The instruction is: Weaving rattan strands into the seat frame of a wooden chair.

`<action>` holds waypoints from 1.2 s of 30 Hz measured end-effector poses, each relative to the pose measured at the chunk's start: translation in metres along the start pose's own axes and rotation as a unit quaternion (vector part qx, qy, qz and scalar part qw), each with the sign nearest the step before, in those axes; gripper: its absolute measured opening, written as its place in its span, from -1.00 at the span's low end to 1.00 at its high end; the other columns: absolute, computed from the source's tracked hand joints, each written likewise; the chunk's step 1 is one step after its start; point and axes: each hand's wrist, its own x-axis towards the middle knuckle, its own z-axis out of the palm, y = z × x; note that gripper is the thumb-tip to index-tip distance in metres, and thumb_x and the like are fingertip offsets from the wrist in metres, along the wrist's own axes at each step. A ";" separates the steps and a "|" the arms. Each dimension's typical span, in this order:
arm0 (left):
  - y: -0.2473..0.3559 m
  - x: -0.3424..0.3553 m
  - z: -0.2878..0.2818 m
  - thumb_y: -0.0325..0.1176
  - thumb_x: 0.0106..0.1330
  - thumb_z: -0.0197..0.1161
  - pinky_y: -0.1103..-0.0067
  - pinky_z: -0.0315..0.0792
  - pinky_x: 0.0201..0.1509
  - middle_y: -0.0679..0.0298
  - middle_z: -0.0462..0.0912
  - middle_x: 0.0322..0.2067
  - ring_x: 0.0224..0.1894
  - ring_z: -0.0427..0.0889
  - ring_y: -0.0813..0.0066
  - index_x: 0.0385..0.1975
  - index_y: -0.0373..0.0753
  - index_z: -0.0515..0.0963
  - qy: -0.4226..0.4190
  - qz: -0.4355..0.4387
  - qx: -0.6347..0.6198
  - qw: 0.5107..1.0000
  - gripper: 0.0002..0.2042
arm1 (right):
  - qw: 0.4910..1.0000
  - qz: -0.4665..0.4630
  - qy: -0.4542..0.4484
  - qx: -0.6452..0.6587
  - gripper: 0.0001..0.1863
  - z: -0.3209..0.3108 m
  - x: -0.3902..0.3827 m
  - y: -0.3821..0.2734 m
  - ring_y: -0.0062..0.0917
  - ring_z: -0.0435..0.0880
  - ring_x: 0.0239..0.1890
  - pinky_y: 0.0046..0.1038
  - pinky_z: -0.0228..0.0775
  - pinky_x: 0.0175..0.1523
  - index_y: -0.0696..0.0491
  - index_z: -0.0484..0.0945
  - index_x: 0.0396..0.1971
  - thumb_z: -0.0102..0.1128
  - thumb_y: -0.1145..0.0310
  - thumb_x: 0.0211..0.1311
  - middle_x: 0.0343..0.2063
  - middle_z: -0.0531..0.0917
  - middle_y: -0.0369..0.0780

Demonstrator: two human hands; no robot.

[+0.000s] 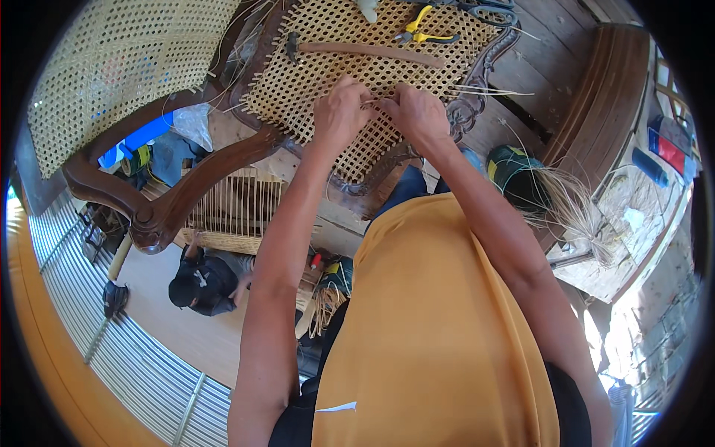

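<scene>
Both of my hands are over the woven cane seat (357,74) of a carved dark-wood chair. My left hand (344,110) is closed with its fingers pinched together, close to my right hand (418,113), which is pinched too. What they hold between the fingertips is too small to make out. A hammer (372,51) with a wooden handle lies across the seat beyond my hands. Farther back are yellow-handled pliers (426,26). Loose cane strands (495,91) stick out past the seat's right edge.
A caned chair back (126,67) and curved wooden arm (216,179) rise on the left. Right of me stands a dark green bucket (514,175) with cane strands, near a curved wooden piece (596,104). At lower left, another person (205,283) in a black cap sits by a cane-strung frame (231,208).
</scene>
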 end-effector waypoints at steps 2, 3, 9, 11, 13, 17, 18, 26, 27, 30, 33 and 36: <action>0.001 -0.005 0.000 -0.42 0.04 0.38 0.32 0.47 -0.29 0.27 0.56 -0.33 -0.30 0.61 0.23 -0.46 -0.18 0.61 0.010 0.013 0.015 1.000 -0.90 | 0.996 -0.064 0.025 -0.058 -0.64 -0.003 0.002 0.002 -0.10 0.67 -0.32 -0.12 0.47 -0.20 0.11 0.55 -0.38 0.18 0.07 0.22 -0.48 0.65 0.00; 0.001 -0.004 0.000 -0.44 0.04 0.38 0.31 0.46 -0.32 0.28 0.54 -0.32 -0.31 0.60 0.22 -0.45 -0.18 0.60 0.025 0.023 0.031 0.999 -0.89 | 0.996 -0.065 0.028 -0.058 -0.64 -0.012 0.002 0.005 -0.10 0.67 -0.32 -0.12 0.47 -0.20 0.11 0.55 -0.38 0.18 0.07 0.22 -0.48 0.65 0.00; 0.022 0.009 0.017 -0.37 0.14 0.37 0.35 0.31 -0.09 0.33 0.61 -0.33 -0.22 0.51 0.31 -0.40 -0.13 0.65 0.121 0.139 0.072 0.980 -0.93 | 0.993 -0.038 0.032 -0.110 -0.60 -0.062 -0.018 0.034 -0.09 0.65 -0.36 -0.13 0.43 -0.25 0.09 0.53 -0.46 0.26 0.01 0.16 -0.55 0.63 -0.03; 0.028 0.011 0.022 -0.32 0.15 0.38 0.37 0.22 -0.01 0.33 0.64 -0.35 -0.17 0.49 0.35 -0.36 -0.10 0.67 0.059 0.117 0.013 0.991 -0.90 | 0.996 -0.024 0.041 -0.069 -0.59 -0.059 -0.017 0.032 -0.08 0.64 -0.38 -0.12 0.41 -0.28 0.10 0.52 -0.46 0.27 0.01 0.15 -0.54 0.63 -0.03; 0.033 0.014 0.017 -0.26 0.12 0.41 0.41 0.33 -0.01 0.31 0.67 -0.28 -0.23 0.56 0.39 -0.37 -0.16 0.70 -0.007 0.026 -0.046 0.999 -0.84 | 0.997 -0.016 0.043 -0.065 -0.63 -0.053 -0.016 0.033 -0.09 0.65 -0.37 -0.10 0.42 -0.25 0.11 0.53 -0.44 0.24 0.05 0.19 -0.53 0.64 -0.03; 0.005 0.011 0.023 -0.39 0.10 0.41 0.50 0.50 -0.24 0.19 0.57 -0.31 -0.36 0.62 0.38 -0.37 -0.26 0.70 0.002 -0.027 -0.137 0.990 -0.86 | 0.995 -0.063 0.031 -0.071 -0.87 -0.018 -0.010 0.022 -0.08 0.69 -0.33 -0.16 0.54 -0.21 0.18 0.51 -0.41 0.12 0.41 0.18 -0.48 0.66 0.02; 0.005 0.011 0.021 -0.44 0.09 0.40 0.53 0.51 -0.20 0.19 0.54 -0.29 -0.35 0.63 0.39 -0.41 -0.28 0.68 0.002 -0.039 -0.147 0.988 -0.90 | 0.993 -0.067 0.025 -0.096 -0.91 -0.016 -0.012 0.016 -0.10 0.70 -0.34 -0.17 0.55 -0.21 0.17 0.51 -0.40 0.10 0.46 0.15 -0.47 0.66 0.02; -0.005 0.021 0.009 -0.45 -0.01 0.37 0.48 0.50 -0.17 0.19 0.55 -0.33 -0.36 0.62 0.35 -0.55 -0.31 0.63 0.010 -0.042 -0.089 0.995 -0.91 | 0.995 -0.050 0.021 -0.087 -0.88 -0.005 -0.004 0.001 -0.09 0.70 -0.28 -0.17 0.55 -0.17 0.21 0.53 -0.37 0.09 0.50 0.13 -0.40 0.67 0.07; -0.006 0.022 0.010 -0.46 -0.01 0.37 0.47 0.49 -0.16 0.18 0.55 -0.35 -0.34 0.61 0.35 -0.55 -0.31 0.63 0.003 -0.041 -0.083 0.996 -0.92 | 0.995 -0.049 0.021 -0.087 -0.88 -0.002 -0.003 0.005 -0.09 0.70 -0.28 -0.17 0.55 -0.17 0.21 0.53 -0.37 0.09 0.50 0.13 -0.40 0.67 0.07; -0.005 0.025 0.011 -0.46 0.00 0.37 0.46 0.48 -0.16 0.17 0.55 -0.35 -0.30 0.59 0.34 -0.55 -0.31 0.64 -0.009 -0.009 -0.084 0.996 -0.92 | 0.998 -0.049 0.010 -0.038 -0.75 -0.001 0.000 0.017 -0.05 0.67 -0.28 -0.09 0.48 -0.13 0.19 0.54 -0.35 0.17 0.27 0.22 -0.44 0.66 0.07; 0.002 0.024 0.015 -0.48 0.02 0.35 0.41 0.46 -0.09 0.12 0.53 -0.33 -0.25 0.58 0.24 -0.54 -0.33 0.63 -0.021 0.001 -0.109 0.994 -0.94 | 0.999 -0.020 0.005 0.050 -0.68 -0.005 0.000 0.019 -0.05 0.66 -0.28 -0.09 0.46 -0.12 0.17 0.58 -0.36 0.21 0.16 0.20 -0.44 0.65 0.07; 0.006 0.017 0.021 -0.51 0.04 0.34 0.37 0.45 -0.02 0.08 0.50 -0.30 -0.20 0.57 0.14 -0.51 -0.35 0.62 -0.002 -0.012 -0.099 0.995 -0.94 | 0.999 -0.029 0.017 -0.018 -0.66 -0.009 0.001 0.010 -0.04 0.66 -0.29 -0.12 0.47 -0.10 0.13 0.61 -0.37 0.23 0.10 0.18 -0.45 0.66 0.04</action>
